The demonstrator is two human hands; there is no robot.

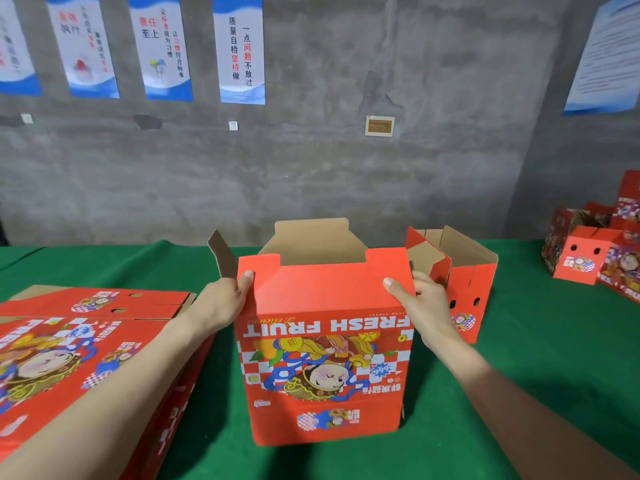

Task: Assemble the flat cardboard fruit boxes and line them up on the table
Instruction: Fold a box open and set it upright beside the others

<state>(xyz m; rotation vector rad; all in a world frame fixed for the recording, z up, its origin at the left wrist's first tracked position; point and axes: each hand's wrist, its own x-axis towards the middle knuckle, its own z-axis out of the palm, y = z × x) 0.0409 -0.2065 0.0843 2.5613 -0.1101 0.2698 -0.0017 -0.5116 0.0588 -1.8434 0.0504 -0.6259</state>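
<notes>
Near flap held in both hands
The box stands mid-way across the table, with the flat stack at nine o'clock. My left hand and right hand pinch its top flap's corners, thumbs in front. I'd fold both corners together, evenly, so the crease runs straight.

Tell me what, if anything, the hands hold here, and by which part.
Both hold the upright red printed cardboard fruit box by its near top flap: the left hand grips the flap's left edge, the right hand its right edge.
</notes>
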